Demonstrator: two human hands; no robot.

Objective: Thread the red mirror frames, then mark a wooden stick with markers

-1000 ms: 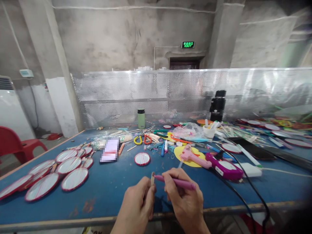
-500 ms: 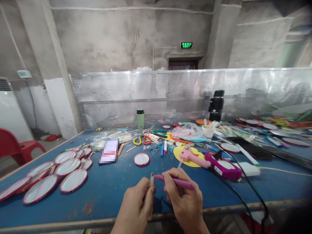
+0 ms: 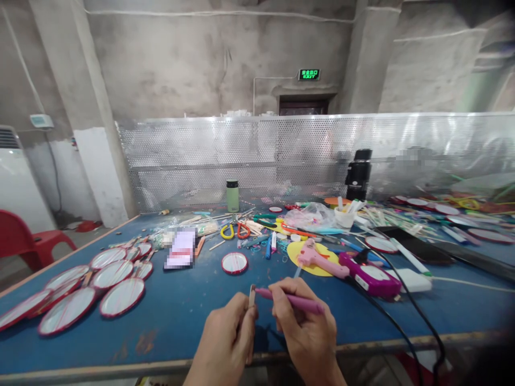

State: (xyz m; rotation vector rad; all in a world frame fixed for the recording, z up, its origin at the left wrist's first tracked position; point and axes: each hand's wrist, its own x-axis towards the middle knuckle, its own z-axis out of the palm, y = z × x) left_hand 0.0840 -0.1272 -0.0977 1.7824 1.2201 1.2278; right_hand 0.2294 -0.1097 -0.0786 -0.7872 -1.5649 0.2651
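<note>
Head view: I log the left hand (image 3: pixel 227 338), grip pinched on a short stick (image 3: pixel 251 294) held upright over the counter (image 3: pixel 173 316) near its front edge, and the right hand (image 3: pixel 306 327), grip closed round a pink pen (image 3: pixel 295 302), long axis crosswise, tip meeting the stick's top from the right.
</note>
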